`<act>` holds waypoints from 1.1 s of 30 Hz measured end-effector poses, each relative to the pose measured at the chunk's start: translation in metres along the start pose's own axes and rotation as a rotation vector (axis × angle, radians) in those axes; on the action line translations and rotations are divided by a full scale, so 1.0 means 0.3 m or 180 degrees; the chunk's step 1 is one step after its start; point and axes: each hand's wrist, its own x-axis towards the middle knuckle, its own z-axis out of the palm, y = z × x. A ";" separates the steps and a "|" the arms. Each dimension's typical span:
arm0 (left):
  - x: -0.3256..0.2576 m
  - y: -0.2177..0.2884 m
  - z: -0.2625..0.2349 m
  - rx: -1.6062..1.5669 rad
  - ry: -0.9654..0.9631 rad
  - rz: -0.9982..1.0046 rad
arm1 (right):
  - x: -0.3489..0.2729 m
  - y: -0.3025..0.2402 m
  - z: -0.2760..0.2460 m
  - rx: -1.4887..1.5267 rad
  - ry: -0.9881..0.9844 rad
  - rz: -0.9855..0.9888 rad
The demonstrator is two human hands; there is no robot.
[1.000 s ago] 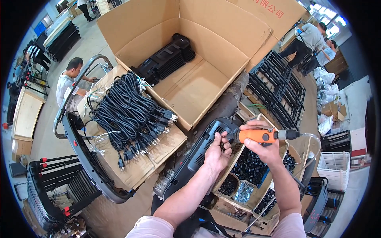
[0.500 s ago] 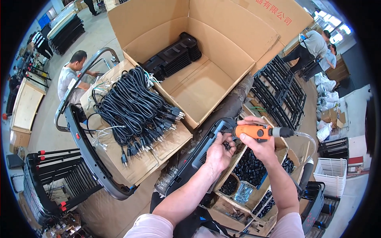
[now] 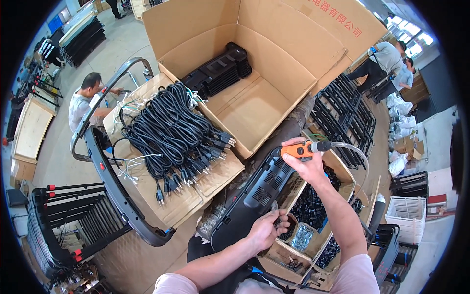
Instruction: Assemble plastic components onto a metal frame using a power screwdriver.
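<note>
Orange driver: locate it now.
The driver is right of centre in the head view, held in the right hand by the far end of the black housing.

Stacked black frames [image 3: 345, 114], a wooden parts box [image 3: 341, 166] and an orange power driver [image 3: 294, 150] mark an assembly workshop.

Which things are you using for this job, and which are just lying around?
Seem part of the job:
- orange power tool, held in the right hand
- long black vented housing, under the tool
- wooden parts box, near the left hand

Seem just lying about:
- bundle of black cords
- open cardboard box
- white crate
</note>
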 end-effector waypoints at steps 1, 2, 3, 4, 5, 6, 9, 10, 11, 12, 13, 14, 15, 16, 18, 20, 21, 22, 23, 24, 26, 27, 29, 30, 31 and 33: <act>-0.025 -0.004 -0.022 0.0118 0.0038 0.0015 | 0.002 -0.008 0.009 -0.0086 0.0003 -0.0030; -0.052 -0.011 -0.041 0.0194 0.0083 0.0039 | 0.001 -0.015 0.018 -0.0168 0.0005 -0.0057; -0.075 -0.019 -0.064 0.0207 0.0090 0.0043 | -0.004 -0.016 0.027 -0.0156 0.0013 -0.0063; -0.099 -0.019 -0.077 0.0264 0.0111 0.0084 | -0.008 -0.016 0.032 -0.0115 -0.0007 -0.0061; -0.121 -0.017 -0.094 0.0321 0.0139 0.0120 | -0.014 -0.013 0.039 -0.0070 -0.0026 -0.0052; -0.143 -0.012 -0.115 0.0490 0.0174 0.0054 | -0.019 -0.010 0.050 -0.0055 -0.0002 -0.0042; -0.175 -0.005 -0.137 0.0737 0.0205 0.0093 | -0.017 0.025 0.028 -0.0197 0.0076 -0.0036; -0.172 -0.010 -0.148 0.0898 0.0242 0.0175 | -0.020 0.022 0.023 -0.0087 0.0182 0.0019; -0.169 -0.011 -0.170 0.0963 0.0205 0.0188 | -0.033 0.005 0.022 0.0031 0.0313 0.0101; -0.175 -0.007 -0.179 0.1109 0.0114 0.0249 | -0.047 -0.009 0.002 0.0075 0.0415 -0.0182; -0.188 -0.004 -0.179 0.1250 0.0027 0.0277 | -0.072 -0.029 -0.022 0.0106 0.0533 -0.0438; -0.213 0.009 -0.170 0.1358 0.0115 0.0315 | -0.105 -0.094 -0.021 0.0196 0.0633 -0.0278; -0.233 0.028 -0.162 0.1485 0.0184 0.0376 | -0.137 -0.166 -0.021 0.0291 0.0735 -0.0150; -0.237 0.032 -0.162 0.1590 0.0216 0.0214 | -0.195 -0.198 -0.044 0.0231 0.0823 -0.0171; -0.223 0.022 -0.155 0.1889 0.0202 -0.0122 | -0.342 -0.253 -0.099 0.0136 0.1090 -0.0241; -0.200 -0.022 -0.168 0.2302 0.0154 -0.0471 | -0.529 -0.300 -0.136 0.0074 0.1410 0.0026; -0.183 -0.050 -0.180 0.2595 0.0118 -0.0705 | -0.624 -0.319 -0.157 0.0027 0.1593 0.0133; -0.155 -0.082 -0.208 0.2810 0.0132 -0.0883 | -0.709 -0.313 -0.172 0.0152 0.1715 0.0072; -0.115 -0.129 -0.235 0.2898 0.0080 -0.0921 | -0.805 -0.311 -0.194 0.0077 0.1880 0.0148; -0.074 -0.166 -0.270 0.3249 0.0211 -0.1103 | -0.878 -0.312 -0.197 0.0150 0.2049 0.0225; 0.026 -0.223 -0.340 0.3652 0.0352 -0.1235 | -0.996 -0.317 -0.204 0.0286 0.2325 0.0367; 0.084 -0.245 -0.374 0.4143 0.0413 -0.1553 | -1.039 -0.323 -0.212 0.0336 0.2430 0.0436; 0.136 -0.299 -0.367 0.4681 0.0489 -0.1894 | -1.130 -0.284 -0.238 0.0474 0.2603 0.0383; 0.156 -0.317 -0.368 0.5325 0.0501 -0.1797 | -1.157 -0.258 -0.251 0.0504 0.2641 0.0367; 0.178 -0.361 -0.367 0.5963 0.0471 -0.1722 | -1.197 -0.233 -0.273 0.0501 0.2701 0.0382; 0.221 -0.372 -0.500 0.7348 0.1274 -0.0435 | -1.199 -0.179 -0.299 0.0503 0.2600 0.0303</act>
